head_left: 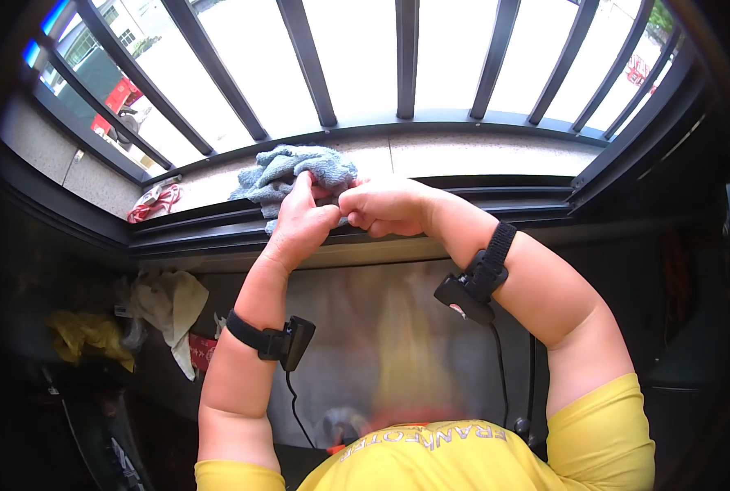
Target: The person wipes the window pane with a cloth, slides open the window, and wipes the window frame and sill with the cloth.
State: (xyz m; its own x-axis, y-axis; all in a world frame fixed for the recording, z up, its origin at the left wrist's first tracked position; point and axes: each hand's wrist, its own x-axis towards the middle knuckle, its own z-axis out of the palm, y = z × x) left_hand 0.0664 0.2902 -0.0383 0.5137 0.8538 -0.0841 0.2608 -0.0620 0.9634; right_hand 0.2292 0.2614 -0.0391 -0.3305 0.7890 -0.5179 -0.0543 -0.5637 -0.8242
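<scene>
A crumpled blue-grey cloth [276,170] lies bunched on the window sill, hanging over the dark window track. My left hand [301,219] grips it from the near side, with the thumb and fingers pressed into the folds. Close beside it, my right hand [383,206] is closed at the cloth's right edge, and its fingers meet those of the left hand. Part of the cloth between the two hands is hidden. Each forearm wears a black strap with a small box and a cable.
Dark metal bars [407,61] stand along the outer edge of the pale stone sill [471,157]. A red-and-white cord [159,200] lies at the left on the sill. Below the window, a pale cloth [168,307] hangs beside a yellow crumpled item [91,335].
</scene>
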